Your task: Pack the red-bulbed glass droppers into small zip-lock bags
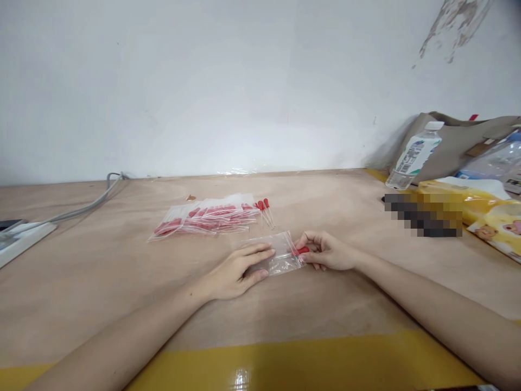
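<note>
Wood-toned tabletop (pixel 122 293), yellow strip (pixel 309 361) along bottom of frame. Centre: filled clear bags (pixel 211 216), loose red-topped droppers (pixel 266 203). Upper right: bottle (pixel 414 155); left: grey cable (pixel 91 206).

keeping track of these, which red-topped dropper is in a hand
The dropper in the right hand, at the clear bag under the left hand; other droppers lie beside or in the piled bags.

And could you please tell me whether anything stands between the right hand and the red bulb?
Nothing visible does: the right hand's fingertips are at the red bulb, by the bag's edge. The left hand rests on the bag, clear of the bulb.
</note>
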Action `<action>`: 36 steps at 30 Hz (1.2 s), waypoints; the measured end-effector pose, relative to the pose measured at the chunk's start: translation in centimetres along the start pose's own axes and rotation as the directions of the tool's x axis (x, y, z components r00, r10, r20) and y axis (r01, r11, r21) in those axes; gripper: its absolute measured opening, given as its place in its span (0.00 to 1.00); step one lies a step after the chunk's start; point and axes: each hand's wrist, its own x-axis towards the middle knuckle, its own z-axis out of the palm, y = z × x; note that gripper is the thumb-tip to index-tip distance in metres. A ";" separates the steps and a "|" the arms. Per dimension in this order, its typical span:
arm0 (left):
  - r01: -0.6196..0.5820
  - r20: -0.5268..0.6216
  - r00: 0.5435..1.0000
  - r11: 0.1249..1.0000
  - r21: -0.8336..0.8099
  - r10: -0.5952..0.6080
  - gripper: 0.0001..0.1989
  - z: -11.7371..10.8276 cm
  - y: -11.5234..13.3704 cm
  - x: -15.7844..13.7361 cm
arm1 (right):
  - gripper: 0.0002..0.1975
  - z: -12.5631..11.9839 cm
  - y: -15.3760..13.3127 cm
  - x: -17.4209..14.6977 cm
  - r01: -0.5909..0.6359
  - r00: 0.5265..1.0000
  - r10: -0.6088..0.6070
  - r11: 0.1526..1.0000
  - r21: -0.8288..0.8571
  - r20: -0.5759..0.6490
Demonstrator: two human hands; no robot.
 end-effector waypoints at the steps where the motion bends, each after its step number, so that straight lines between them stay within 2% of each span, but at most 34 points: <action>1: 0.000 -0.012 1.000 1.000 -0.014 0.000 0.20 -0.1 -0.1 0.0 | 0.17 -0.1 0.0 0.1 -0.016 1.000 0.015 0.999 -0.039 -0.012; 6: -0.050 -0.016 0.999 0.997 -0.060 0.049 0.17 -0.4 -0.6 -0.2 | 0.19 -0.1 -0.1 0.3 -0.018 1.000 0.015 0.991 -0.132 -0.025; 10: -0.067 -0.008 0.998 0.995 -0.069 0.066 0.18 -0.2 -0.7 -0.2 | 0.16 0.5 0.0 0.6 0.179 0.982 -0.186 0.969 -0.171 -0.029; 12: -0.062 -0.012 0.998 0.996 -0.067 0.061 0.19 -0.2 -0.6 -0.2 | 0.14 0.8 -0.1 0.8 0.226 0.971 -0.235 0.958 -0.178 -0.035; 17: -0.020 -0.017 1.000 0.998 -0.065 0.019 0.24 -0.4 -0.3 -0.2 | 0.17 1.1 -0.4 0.7 0.042 0.997 -0.048 0.994 -0.097 -0.065; 19: -0.015 -0.013 1.000 0.998 -0.055 0.014 0.23 -0.5 -0.2 -0.2 | 0.20 0.9 -0.4 0.6 0.008 0.998 -0.010 0.999 -0.040 -0.061; 24: -0.015 -0.021 1.000 0.999 -0.044 0.015 0.21 -0.5 -0.1 -0.1 | 0.21 0.3 -0.6 0.3 -0.012 1.000 0.012 1.000 0.011 -0.025; 31: -0.015 -0.020 1.000 1.000 -0.024 0.014 0.23 -0.3 -0.3 -0.3 | 0.19 0.9 -0.7 0.3 -0.042 0.992 0.047 0.998 0.046 -0.120; 36: -0.066 -0.072 0.995 0.998 -0.008 0.065 0.16 -0.2 -0.7 -0.1 | 0.20 0.7 -0.7 0.6 -0.081 0.983 0.089 0.995 0.056 -0.158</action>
